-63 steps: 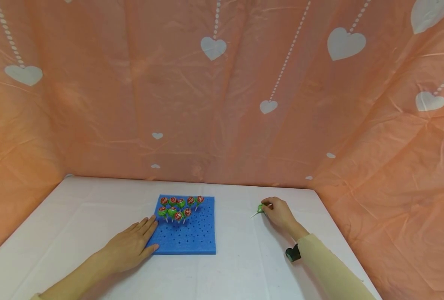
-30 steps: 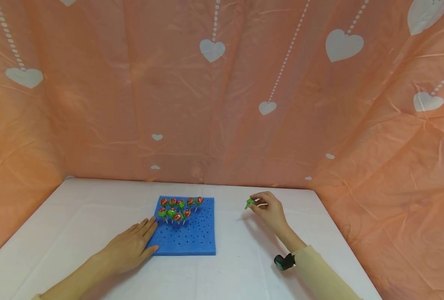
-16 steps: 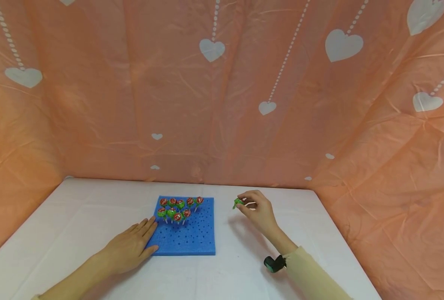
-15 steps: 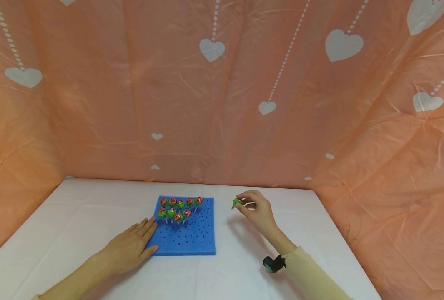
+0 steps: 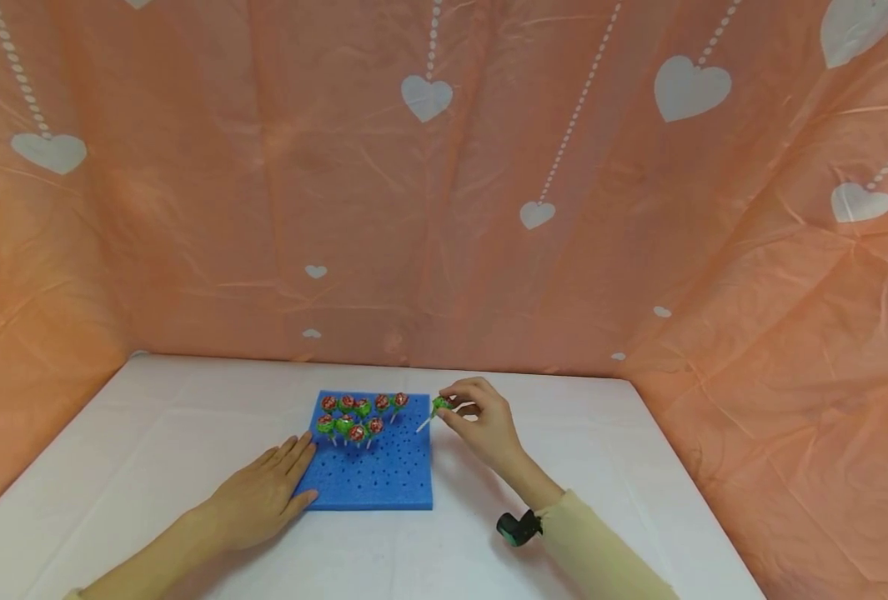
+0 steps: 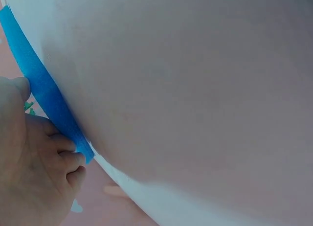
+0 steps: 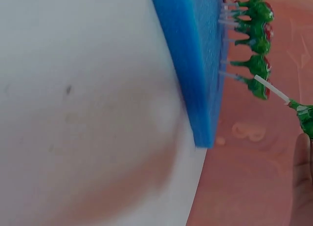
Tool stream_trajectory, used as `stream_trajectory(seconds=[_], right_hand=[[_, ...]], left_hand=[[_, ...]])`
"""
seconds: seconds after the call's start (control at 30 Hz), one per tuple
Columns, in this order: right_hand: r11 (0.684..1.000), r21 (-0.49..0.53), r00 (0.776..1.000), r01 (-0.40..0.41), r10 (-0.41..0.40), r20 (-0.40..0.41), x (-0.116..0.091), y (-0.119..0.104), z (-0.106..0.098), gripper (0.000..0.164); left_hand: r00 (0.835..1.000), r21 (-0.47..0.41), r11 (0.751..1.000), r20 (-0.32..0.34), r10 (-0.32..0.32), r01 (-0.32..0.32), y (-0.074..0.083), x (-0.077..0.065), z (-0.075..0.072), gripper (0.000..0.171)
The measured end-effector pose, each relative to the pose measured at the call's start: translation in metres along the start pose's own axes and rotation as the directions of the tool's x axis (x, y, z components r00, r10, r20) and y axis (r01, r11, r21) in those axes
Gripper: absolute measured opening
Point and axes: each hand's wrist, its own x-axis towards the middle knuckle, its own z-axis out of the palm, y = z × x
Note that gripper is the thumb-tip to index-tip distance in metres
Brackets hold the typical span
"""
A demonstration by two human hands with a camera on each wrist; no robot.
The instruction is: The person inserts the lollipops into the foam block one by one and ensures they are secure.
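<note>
My right hand (image 5: 486,425) pinches a lollipop (image 5: 440,404) in a green wrapper by its head. Its white stick slants down and left, over the right edge of a blue foam board (image 5: 383,479). The right wrist view shows the same lollipop (image 7: 304,117) with its stick pointing toward the board's standing lollipops. My left hand (image 5: 262,492) lies with extended fingers on the board's left edge. In the left wrist view, fingers of my left hand (image 6: 41,162) touch the board's blue side (image 6: 54,96).
Several red and green lollipops (image 5: 357,432) stand upright in the board's back left part, in two rough rows. Small holes dot the foam. A white-covered table (image 5: 564,542) lies beneath, with an orange heart-patterned curtain (image 5: 368,208) behind and at both sides.
My right hand has lifted the lollipop off the table on the right and carried it left to the board's right edge. My left hand has stayed in place.
</note>
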Motion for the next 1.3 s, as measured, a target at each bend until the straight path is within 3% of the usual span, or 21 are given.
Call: stream_trajectory(seconds=[0.33, 0.67, 1.3], right_hand=[[0.995, 0.092, 0.994, 0.045, -0.054, 0.095, 0.003, 0.006, 0.017, 0.022], [0.998, 0.066, 0.990, 0.022, -0.031, 0.138, 0.002, 0.003, 0.035, 0.023], [1.000, -0.011, 0.978, -0.013, 0.015, 0.210, 0.001, 0.006, 0.047, 0.020]], left_hand=[[1.000, -0.022, 1.000, 0.022, -0.014, 0.015, 0.002, 0.000, -0.002, 0.070], [1.000, -0.029, 1.000, 0.014, -0.009, 0.009, 0.000, 0.000, -0.001, 0.069], [1.000, -0.039, 0.999, 0.022, -0.013, 0.014, 0.001, 0.000, -0.002, 0.070]])
